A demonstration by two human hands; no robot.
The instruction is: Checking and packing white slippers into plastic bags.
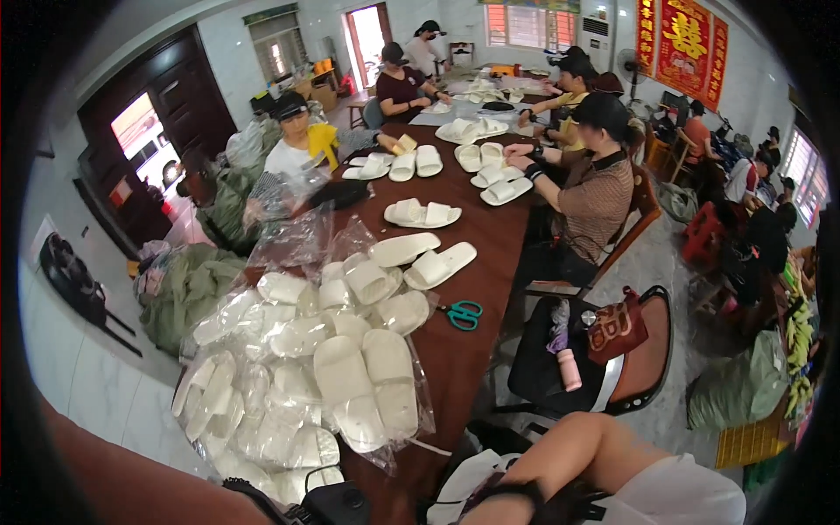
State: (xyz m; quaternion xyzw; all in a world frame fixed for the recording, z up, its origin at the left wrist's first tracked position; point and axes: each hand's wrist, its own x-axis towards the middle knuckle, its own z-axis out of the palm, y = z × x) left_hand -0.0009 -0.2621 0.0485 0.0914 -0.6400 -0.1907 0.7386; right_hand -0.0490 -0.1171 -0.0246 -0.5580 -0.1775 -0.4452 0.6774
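Note:
My left forearm (157, 477) comes in at the lower left, blurred, with a black band and a boxy black device (337, 505) near its wrist. My right arm (569, 446) bends at the lower right and runs down to a black wristband (512, 494). Both hands lie beyond the lower edge, so their fingers and anything in them are hidden. Beside the right wrist is a white item (464, 481) I cannot make out fully. Nearest on the table is a pair of cream slippers (367, 385) in a clear bag, atop a heap of bagged slippers (271, 341).
Teal-handled scissors (462, 315) lie right of the heap on the brown table (472, 350). Loose slippers (424, 213) stand farther along. Several people sit around the table, handling slippers. A chair (643, 350) at right carries a bag and a pink bottle (569, 370).

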